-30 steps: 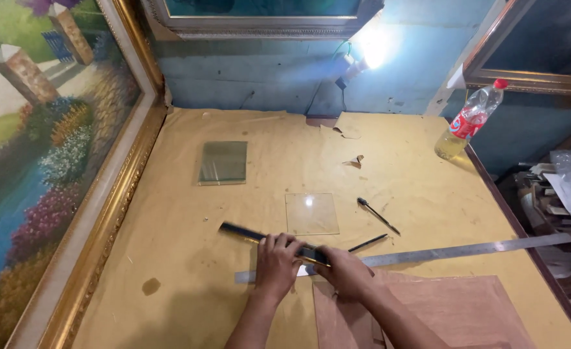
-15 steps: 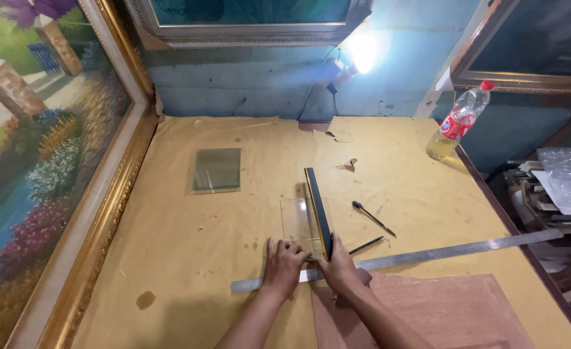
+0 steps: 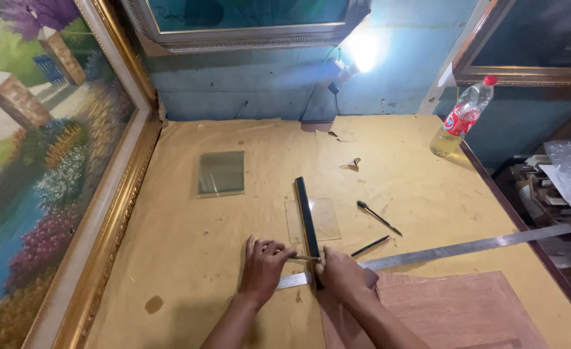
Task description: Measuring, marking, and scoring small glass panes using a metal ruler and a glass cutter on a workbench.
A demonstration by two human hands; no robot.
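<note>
My left hand (image 3: 264, 263) and right hand (image 3: 342, 276) pinch a thin tool (image 3: 303, 258) between them. Its tip touches the black bar (image 3: 307, 223), which lies over the small glass pane (image 3: 312, 220), just above the long steel ruler (image 3: 441, 251).

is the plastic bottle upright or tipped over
Upright: the plastic bottle stands on its base at the table's far right corner, red cap on top.

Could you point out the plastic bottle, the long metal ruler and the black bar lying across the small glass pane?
Bottle (image 3: 461, 119): head view, on its label.
Metal ruler (image 3: 466, 249): head view, mid-length on its bare blade.
Black bar (image 3: 306, 216): head view, the stretch over the glass pane (image 3: 327, 220).
</note>
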